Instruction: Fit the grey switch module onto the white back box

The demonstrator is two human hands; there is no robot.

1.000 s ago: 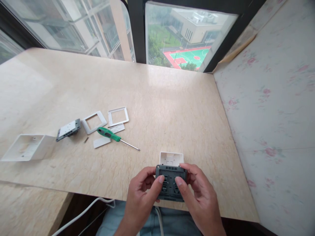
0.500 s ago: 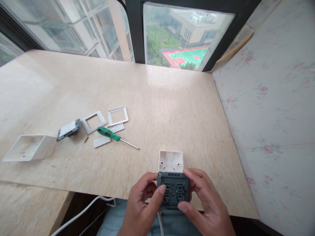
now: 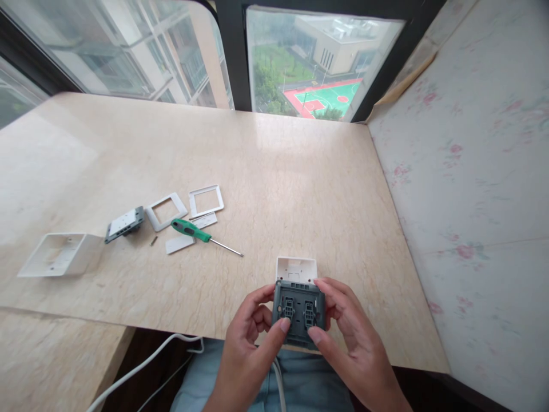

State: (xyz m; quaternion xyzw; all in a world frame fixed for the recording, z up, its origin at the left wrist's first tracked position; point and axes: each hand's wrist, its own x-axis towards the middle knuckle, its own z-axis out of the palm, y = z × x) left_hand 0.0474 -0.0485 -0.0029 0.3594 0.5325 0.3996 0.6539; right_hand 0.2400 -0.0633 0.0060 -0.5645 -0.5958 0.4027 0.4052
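Both my hands hold a dark grey switch module [image 3: 298, 312] over the near edge of the marble table [image 3: 274, 189]. My left hand [image 3: 253, 343] grips its left side, thumb on the lower face. Its right side is gripped by my right hand [image 3: 349, 337], whose thumb rests at the bottom edge. Two small rocker mechanisms show on the module's face. A white mounting box [image 3: 296, 269] lies open-side-up on the table right behind the module, partly hidden by it.
On the left lie a green-handled screwdriver [image 3: 195, 232], two white frames [image 3: 166, 211] [image 3: 206, 201], small white cover plates [image 3: 180, 244], another grey switch module [image 3: 124, 224], a screw [image 3: 153, 241] and a second white box [image 3: 62, 254]. A papered wall [image 3: 472, 171] bounds the right. A white cable [image 3: 141, 369] hangs below.
The module has risen slightly back toward the white box, covering more of it. My thumbs have shifted lower on its face.
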